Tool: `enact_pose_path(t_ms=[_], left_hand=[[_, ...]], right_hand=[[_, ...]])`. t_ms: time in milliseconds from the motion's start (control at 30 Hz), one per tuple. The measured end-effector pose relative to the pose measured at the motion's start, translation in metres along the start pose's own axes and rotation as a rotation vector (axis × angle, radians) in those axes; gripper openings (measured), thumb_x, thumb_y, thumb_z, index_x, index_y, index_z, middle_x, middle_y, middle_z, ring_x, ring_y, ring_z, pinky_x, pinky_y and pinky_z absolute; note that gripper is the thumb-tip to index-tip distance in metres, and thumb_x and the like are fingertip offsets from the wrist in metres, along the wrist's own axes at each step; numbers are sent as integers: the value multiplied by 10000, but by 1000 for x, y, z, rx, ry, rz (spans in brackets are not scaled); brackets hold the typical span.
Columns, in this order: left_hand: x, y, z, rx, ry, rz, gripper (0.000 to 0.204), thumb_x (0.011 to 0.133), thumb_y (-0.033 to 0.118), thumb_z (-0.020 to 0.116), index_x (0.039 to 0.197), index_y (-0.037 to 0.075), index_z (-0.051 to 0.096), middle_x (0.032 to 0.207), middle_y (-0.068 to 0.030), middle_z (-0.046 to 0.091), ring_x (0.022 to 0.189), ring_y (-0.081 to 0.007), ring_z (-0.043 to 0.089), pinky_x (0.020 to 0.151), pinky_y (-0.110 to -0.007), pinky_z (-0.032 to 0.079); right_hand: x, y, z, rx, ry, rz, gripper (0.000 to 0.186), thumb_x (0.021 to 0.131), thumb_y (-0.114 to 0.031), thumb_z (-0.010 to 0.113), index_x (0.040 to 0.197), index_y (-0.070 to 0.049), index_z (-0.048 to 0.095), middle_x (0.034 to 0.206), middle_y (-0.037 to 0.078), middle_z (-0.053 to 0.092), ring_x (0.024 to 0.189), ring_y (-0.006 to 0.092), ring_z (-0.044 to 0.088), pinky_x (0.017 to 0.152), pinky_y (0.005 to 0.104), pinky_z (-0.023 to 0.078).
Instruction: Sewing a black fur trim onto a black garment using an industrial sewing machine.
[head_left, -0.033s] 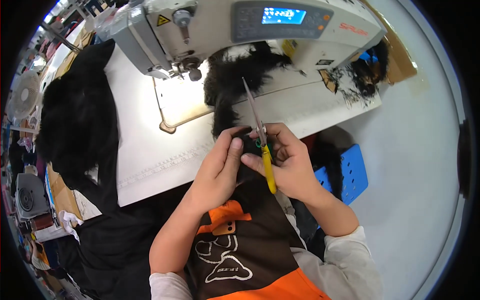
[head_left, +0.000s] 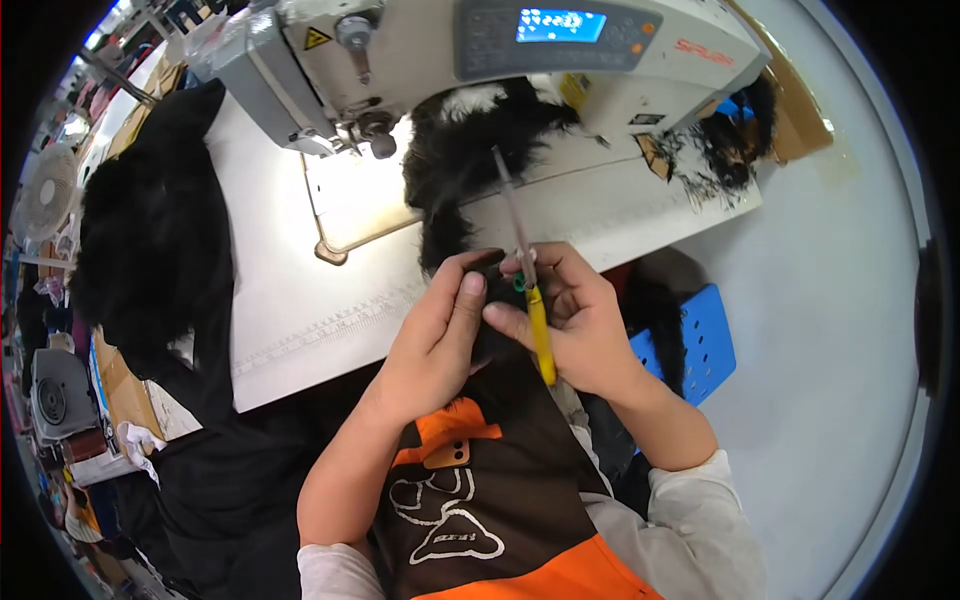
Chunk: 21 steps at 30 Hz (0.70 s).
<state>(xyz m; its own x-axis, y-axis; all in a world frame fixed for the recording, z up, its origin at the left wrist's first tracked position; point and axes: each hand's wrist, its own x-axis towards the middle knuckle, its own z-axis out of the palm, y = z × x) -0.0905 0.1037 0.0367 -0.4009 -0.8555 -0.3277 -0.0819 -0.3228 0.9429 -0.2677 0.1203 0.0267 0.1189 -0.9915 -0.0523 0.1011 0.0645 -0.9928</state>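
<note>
My left hand [head_left: 440, 325] pinches the black furry fabric [head_left: 447, 235] between thumb and fingers at the table's front edge. The fabric runs from there up onto the machine bed. My right hand [head_left: 578, 325] is closed around yellow-handled scissors [head_left: 540, 335], whose slim blades point up and away over the fabric. Its thumb and fingertips are close to the left fingers, by a dark bit of the fabric and a small green piece [head_left: 520, 282]. Exactly what the right fingertips touch is hidden.
A sewing machine [head_left: 400, 40] with a lit screen stands across the far side of the white table [head_left: 275, 300]. A large black furry piece [head_left: 155, 230] hangs over the table's left side. Fur scraps [head_left: 725, 150] lie at the right, above a blue perforated seat [head_left: 708, 340].
The scissors' tip has swung slightly to the right. Both hands keep nearly the same place and hold, while the whole view has shifted a little.
</note>
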Motion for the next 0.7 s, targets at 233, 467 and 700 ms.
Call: enact_pose_path(t_ms=[233, 467, 700], left_hand=[[-5, -4, -6, -7, -89, -118, 312, 1094, 278, 565, 1243, 16, 646, 859, 30, 589, 750, -50, 554, 709, -224, 512], [-7, -4, -20, 63, -42, -103, 261, 1069, 235, 616, 1179, 16, 708, 839, 34, 634, 706, -41, 562, 663, -213, 481], [-13, -6, -47, 62, 243, 47, 219, 1052, 185, 635, 1176, 33, 731, 748, 44, 612, 597, -5, 474, 546, -171, 359]], right_hand=[[-11, -10, -51, -49, 164, 22, 427, 890, 39, 789, 1247, -39, 568, 899, -41, 625, 701, -3, 552, 593, 171, 404], [-25, -16, -100, -204, 434, -81, 421, 883, 62, 780, 1242, -32, 582, 870, -66, 573, 784, 32, 559, 704, 188, 450], [-37, -20, -143, -217, 464, -49, 412, 879, 71, 773, 1231, -50, 596, 963, -12, 616, 849, 64, 608, 714, 208, 494]])
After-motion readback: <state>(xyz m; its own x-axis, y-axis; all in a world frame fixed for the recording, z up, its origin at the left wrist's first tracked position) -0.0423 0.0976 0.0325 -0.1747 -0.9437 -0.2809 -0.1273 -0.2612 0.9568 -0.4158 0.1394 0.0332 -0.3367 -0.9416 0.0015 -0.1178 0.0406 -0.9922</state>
